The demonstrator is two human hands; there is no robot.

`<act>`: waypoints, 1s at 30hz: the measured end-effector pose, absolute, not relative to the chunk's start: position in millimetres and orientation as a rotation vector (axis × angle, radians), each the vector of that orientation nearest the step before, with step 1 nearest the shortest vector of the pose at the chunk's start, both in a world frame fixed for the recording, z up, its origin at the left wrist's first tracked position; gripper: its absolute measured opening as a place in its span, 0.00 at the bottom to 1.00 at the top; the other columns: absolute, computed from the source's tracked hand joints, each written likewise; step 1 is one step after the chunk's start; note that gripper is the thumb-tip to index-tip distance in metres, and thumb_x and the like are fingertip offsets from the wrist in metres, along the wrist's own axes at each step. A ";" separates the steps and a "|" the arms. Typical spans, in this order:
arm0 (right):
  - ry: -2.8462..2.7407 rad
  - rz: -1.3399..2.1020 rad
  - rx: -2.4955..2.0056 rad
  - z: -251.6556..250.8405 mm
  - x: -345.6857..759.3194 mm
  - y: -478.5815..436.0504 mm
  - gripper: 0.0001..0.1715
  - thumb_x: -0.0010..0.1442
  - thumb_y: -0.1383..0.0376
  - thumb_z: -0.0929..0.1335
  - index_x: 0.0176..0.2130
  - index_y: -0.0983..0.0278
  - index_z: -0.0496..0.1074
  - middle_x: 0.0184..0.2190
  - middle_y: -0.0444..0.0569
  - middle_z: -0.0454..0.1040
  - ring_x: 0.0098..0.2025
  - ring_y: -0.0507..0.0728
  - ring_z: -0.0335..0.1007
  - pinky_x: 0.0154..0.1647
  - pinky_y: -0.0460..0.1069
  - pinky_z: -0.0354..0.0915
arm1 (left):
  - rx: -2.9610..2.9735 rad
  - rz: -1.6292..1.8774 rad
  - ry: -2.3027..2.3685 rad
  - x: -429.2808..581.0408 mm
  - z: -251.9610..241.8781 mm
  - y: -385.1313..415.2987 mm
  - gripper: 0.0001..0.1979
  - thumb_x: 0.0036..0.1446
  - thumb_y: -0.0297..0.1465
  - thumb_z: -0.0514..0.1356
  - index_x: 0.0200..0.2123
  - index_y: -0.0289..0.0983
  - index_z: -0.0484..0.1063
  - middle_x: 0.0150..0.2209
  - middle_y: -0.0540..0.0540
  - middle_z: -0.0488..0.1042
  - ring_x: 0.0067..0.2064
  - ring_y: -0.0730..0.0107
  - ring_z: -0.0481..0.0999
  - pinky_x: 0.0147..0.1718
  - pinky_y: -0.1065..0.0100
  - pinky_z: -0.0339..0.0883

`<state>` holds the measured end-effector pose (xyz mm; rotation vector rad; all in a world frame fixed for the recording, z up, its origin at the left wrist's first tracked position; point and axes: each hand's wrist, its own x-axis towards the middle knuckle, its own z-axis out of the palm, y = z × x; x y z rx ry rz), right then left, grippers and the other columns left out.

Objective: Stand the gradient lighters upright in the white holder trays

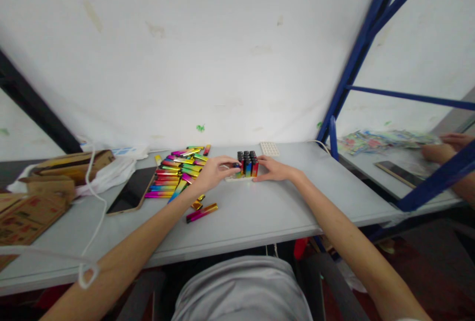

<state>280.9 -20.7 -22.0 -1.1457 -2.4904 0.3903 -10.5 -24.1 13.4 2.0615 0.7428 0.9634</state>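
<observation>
White matt wall behind; smooth grey worktop (260,217), with a blue metal frame (356,59) at its right end. Loose heap of lighters (176,172) left of centre: slim, glossy metallic sticks in rainbow bands, lying flat and criss-crossed, with a stray one (202,212) nearer the front edge. Centre: a shallow white tray (237,178) holds a packed block of upright lighters (248,164) with dark caps. Left hand (212,173) reaches forward, forearm low, fingertips pinched on one lighter (236,165) at the block's left edge. Right hand (273,169) lies palm-down, fingers loose and unclenched, tips against the tray's right side. An empty dimpled tray (269,148) sits behind. Phone (129,193) face-up, left of the heap; cardboard boxes (55,172) at far left. Another person's hands (443,149) at far right.
</observation>
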 end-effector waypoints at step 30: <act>-2.480 0.382 -1.145 -25.0 281.9 -19.1 0.44 0.59 0.40 0.73 0.63 0.64 0.70 0.63 0.61 0.68 0.63 0.69 0.67 0.68 0.63 0.62 | 2.157 0.920 0.893 10.3 5.3 -28.2 0.17 0.54 0.36 0.70 0.39 0.41 0.64 0.25 0.54 0.74 0.28 0.66 0.76 0.29 0.68 0.67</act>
